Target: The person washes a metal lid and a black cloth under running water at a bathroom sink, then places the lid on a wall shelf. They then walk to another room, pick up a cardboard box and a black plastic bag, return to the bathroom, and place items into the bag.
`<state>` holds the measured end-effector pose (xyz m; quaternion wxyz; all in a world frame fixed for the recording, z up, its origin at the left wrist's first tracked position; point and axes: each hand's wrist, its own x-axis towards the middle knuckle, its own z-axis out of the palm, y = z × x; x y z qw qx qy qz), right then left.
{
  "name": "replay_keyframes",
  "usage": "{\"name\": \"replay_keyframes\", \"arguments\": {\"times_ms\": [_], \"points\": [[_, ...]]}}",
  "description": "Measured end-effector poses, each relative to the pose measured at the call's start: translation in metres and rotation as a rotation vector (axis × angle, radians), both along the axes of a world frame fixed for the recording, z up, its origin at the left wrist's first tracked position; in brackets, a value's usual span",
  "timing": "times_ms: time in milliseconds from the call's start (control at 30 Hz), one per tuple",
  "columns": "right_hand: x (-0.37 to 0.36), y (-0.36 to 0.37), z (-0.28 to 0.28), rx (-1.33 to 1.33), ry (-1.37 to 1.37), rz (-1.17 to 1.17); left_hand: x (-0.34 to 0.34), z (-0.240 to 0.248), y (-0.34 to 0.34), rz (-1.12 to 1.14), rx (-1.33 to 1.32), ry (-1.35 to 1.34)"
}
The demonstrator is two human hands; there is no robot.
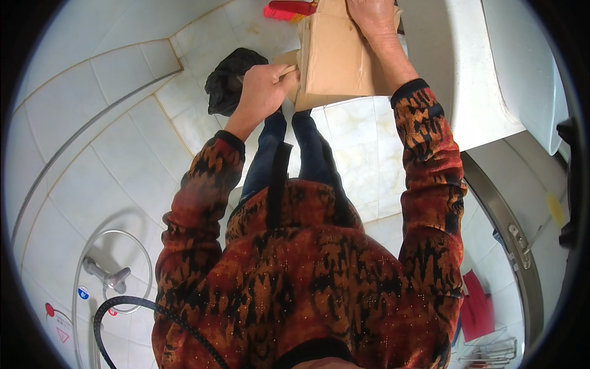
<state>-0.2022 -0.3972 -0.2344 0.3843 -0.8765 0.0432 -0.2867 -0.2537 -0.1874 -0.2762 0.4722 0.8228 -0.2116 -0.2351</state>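
Observation:
A flattened brown cardboard box [341, 58] is held out in front of me above the tiled floor. My left hand [265, 89] is closed on the left edge of the cardboard, thumb and fingers pinching a flap. At the far right side of the box, my right hand [373, 17] bends over its upper edge; its fingertips are cut off by the top of the picture, so its grip is partly hidden. Just beyond my left hand a black plastic bag [230, 80] sits on the floor, partly covered by that hand.
A white basin or counter edge [479, 74] stands close on the right. Red bristles of a brush or broom [289, 10] lie at the far end. On the left wall is a shower tap [110, 275] with a looped hose. A door frame [507, 227] is at the right.

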Motion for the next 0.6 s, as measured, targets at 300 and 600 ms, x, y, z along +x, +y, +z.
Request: {"name": "replay_keyframes", "arguments": {"times_ms": [300, 600], "points": [[-0.005, 0.019, 0.014, -0.077, 0.113, 0.241, 0.001, -0.018, -0.003, -0.075, 0.081, -0.392], [-0.002, 0.037, 0.029, -0.325, 0.123, 0.521, 0.003, 0.010, -0.003, -0.188, 0.265, -0.331]]}}
